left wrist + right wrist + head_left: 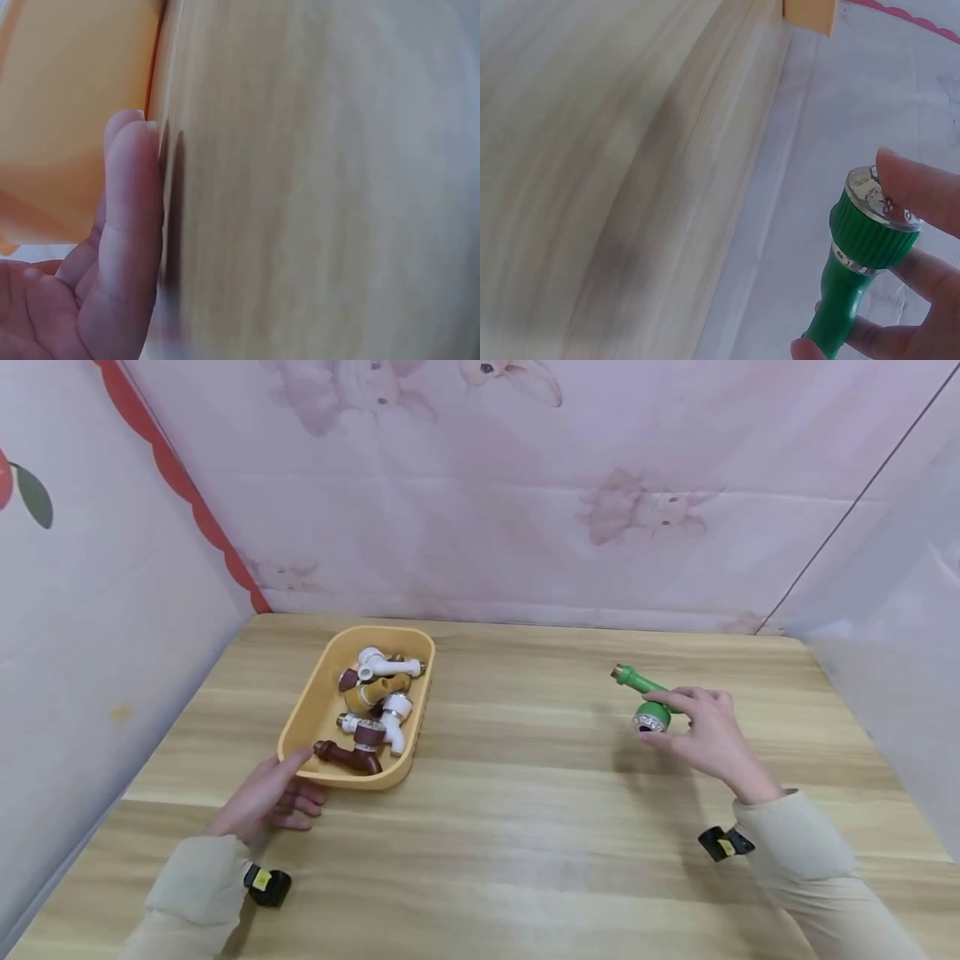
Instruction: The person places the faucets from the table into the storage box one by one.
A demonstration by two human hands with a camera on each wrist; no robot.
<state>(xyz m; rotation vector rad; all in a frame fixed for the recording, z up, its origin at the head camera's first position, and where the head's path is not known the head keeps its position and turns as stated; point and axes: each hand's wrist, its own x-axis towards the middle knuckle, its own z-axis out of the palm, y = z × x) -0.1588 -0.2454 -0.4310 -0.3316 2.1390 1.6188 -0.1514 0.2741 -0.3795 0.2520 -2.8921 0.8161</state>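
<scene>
On the right, my right hand [701,735] pinches a green plastic faucet [651,714] above the table, with its thumb on the silver-ringed cap, as the right wrist view shows. The faucet's brass-threaded end points to the far left. My left hand [273,793] holds the near-left corner of a yellow basket [420,727], thumb over the rim and fingers along the outer wall [67,135]. Inside the basket lie several faucets: white ones [397,667], an ochre one [367,695] and a brown one [348,757] near the front.
A wood-grain table [510,827] lies under both hands. Pink printed sheeting [487,527] rises behind its far edge, with pale sheets at the left [97,635] and right [892,610]. Each wrist carries a small black camera.
</scene>
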